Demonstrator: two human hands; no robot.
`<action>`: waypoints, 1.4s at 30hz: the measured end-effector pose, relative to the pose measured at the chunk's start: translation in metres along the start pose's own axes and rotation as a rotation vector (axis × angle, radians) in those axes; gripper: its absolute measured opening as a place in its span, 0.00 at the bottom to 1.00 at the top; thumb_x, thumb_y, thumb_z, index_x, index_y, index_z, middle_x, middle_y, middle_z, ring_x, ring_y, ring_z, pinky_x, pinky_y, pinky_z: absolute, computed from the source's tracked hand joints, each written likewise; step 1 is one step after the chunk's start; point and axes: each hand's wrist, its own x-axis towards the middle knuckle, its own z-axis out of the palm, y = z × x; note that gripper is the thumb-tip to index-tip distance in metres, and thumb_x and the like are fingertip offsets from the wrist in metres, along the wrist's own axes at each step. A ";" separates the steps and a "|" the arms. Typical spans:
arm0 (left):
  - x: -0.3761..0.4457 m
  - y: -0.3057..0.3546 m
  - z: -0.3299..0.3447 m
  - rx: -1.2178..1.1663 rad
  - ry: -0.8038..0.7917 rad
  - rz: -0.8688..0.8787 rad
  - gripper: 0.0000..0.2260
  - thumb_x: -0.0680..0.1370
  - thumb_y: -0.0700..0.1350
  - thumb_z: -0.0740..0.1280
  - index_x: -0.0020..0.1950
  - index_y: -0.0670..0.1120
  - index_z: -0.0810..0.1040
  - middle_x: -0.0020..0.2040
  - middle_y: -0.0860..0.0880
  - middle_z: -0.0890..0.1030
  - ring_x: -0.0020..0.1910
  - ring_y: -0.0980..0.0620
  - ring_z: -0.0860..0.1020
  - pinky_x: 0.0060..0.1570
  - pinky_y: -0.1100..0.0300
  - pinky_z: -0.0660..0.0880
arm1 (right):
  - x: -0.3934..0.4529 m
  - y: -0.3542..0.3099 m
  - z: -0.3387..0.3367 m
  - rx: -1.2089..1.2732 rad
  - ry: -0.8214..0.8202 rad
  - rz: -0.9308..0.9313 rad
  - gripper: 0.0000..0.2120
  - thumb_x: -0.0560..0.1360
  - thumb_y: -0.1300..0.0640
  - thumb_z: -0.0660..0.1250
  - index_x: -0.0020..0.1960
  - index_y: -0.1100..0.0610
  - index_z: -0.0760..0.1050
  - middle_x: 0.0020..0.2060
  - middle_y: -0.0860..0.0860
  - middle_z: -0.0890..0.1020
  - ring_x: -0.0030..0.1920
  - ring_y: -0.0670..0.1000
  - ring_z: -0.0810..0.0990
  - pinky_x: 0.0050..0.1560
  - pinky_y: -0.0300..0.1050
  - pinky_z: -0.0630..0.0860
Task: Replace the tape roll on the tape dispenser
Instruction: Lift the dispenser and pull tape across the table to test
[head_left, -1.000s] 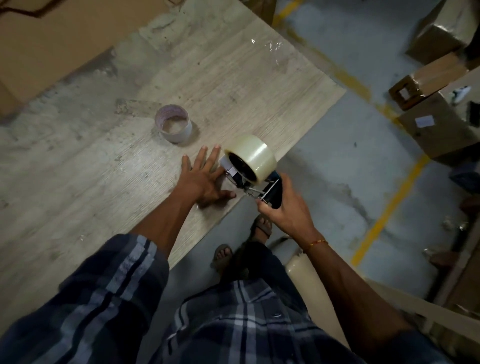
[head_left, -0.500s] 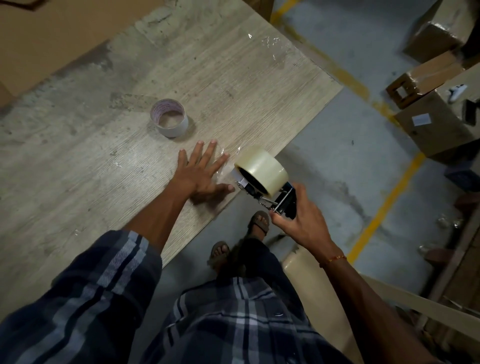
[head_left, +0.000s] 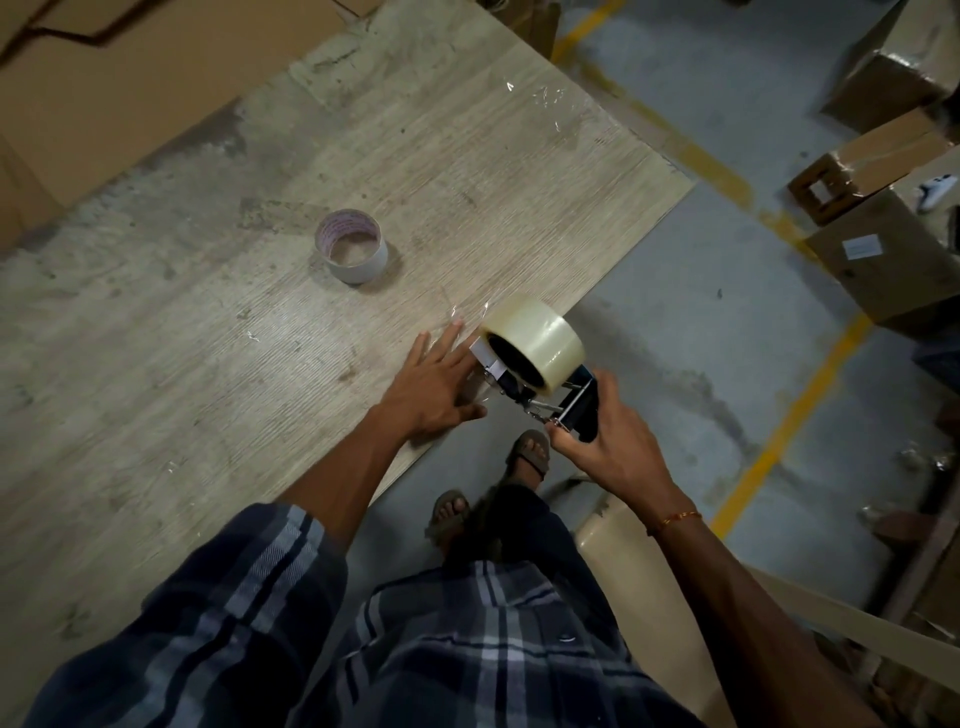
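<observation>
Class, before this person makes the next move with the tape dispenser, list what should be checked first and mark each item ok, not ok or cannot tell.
1. New tape roll seated on the tape dispenser: ok, it sits on the hub.
2. Right hand grips the dispenser handle: ok.
3. Left hand flat on the table, beside the dispenser's front: ok.
4. Tape end threaded through the front: cannot tell.
5. Empty core off the dispenser: ok, it stands apart on the table.
6. Dispenser supported: not ok, it hangs past the table edge.
</observation>
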 end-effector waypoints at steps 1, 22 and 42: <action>0.001 0.001 -0.001 -0.018 -0.003 -0.008 0.42 0.76 0.63 0.66 0.81 0.51 0.47 0.82 0.51 0.46 0.80 0.47 0.38 0.77 0.39 0.41 | 0.000 0.001 0.000 0.000 -0.001 -0.003 0.34 0.73 0.41 0.71 0.71 0.48 0.58 0.38 0.45 0.76 0.34 0.46 0.77 0.31 0.40 0.70; 0.002 0.041 -0.001 0.196 -0.012 -0.150 0.34 0.75 0.42 0.64 0.78 0.57 0.55 0.82 0.45 0.41 0.78 0.34 0.37 0.69 0.25 0.41 | -0.020 0.007 -0.014 0.002 -0.013 0.039 0.37 0.65 0.29 0.62 0.68 0.45 0.58 0.37 0.47 0.78 0.34 0.49 0.78 0.33 0.48 0.76; -0.012 0.045 0.006 -0.134 0.012 -0.172 0.32 0.79 0.51 0.64 0.80 0.50 0.54 0.81 0.41 0.41 0.79 0.39 0.38 0.76 0.41 0.45 | -0.001 0.009 -0.025 0.085 -0.167 0.150 0.29 0.72 0.39 0.71 0.65 0.48 0.61 0.45 0.44 0.77 0.42 0.44 0.77 0.36 0.44 0.71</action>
